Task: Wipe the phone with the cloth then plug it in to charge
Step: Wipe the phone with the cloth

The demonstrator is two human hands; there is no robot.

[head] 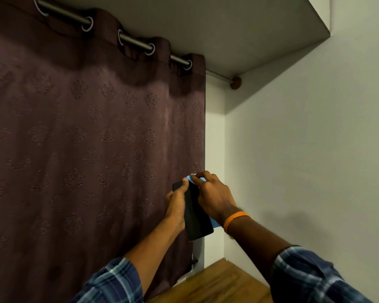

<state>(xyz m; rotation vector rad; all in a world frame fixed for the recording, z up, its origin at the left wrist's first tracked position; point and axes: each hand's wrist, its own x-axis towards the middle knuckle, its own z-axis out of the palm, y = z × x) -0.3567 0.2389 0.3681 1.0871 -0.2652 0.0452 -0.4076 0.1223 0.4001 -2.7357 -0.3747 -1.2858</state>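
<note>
Far left and filling most of the view: dark maroon curtain, embossed with a repeating motif, hung by metal eyelets on a grey rod running up and left under the ceiling. At the rod's right end, a round brown finial against the pale wall.

Low in the frame, left plaid sleeve pushed back on a bare forearm reaching up toward the curtain's right edge. Left hand wrapped around the left edge of a black phone, thumb laid along its upper end, fingers curled behind and out of sight. Phone held in the air, long axis tilted, dark face toward the camera, just in front of the curtain's edge and above the wooden surface in the corner.

Right of the phone, right hand with fingers bent, pressing a blue cloth against the phone's upper end; another corner of the same cloth showing below the wrist, beside the phone's lower right edge. Orange band around the right wrist, plaid sleeve pushed back on the forearm at lower right.
</note>
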